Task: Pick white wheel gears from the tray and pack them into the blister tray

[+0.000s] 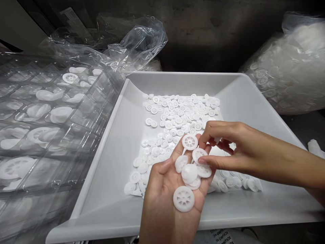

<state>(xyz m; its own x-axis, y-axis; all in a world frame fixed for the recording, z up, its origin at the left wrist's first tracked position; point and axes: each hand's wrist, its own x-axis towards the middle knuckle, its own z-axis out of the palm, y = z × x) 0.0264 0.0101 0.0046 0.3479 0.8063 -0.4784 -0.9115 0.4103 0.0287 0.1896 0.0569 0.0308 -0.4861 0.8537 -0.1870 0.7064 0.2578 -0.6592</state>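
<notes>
Many plastic wheels [177, 117], white tray [106, 162], clear blister trays [61, 135]

Bright, even light falls across the scene, and the white plastic tray [106, 169] glows pale while the wall behind it [203, 34] sinks into dim grey. Sharp highlights glint off the clear plastic bag [137, 44] and the blister tray [50, 112], whose creases flare white. The white plastic wheels [184, 199] look slightly overexposed, their fine edges softened. Only faint, soft shadows lie beneath the right hand [236, 152] and the left hand [161, 193]. Wide-angle distortion bends the frame's outer edges, stretching the tray toward the lower corners
</notes>
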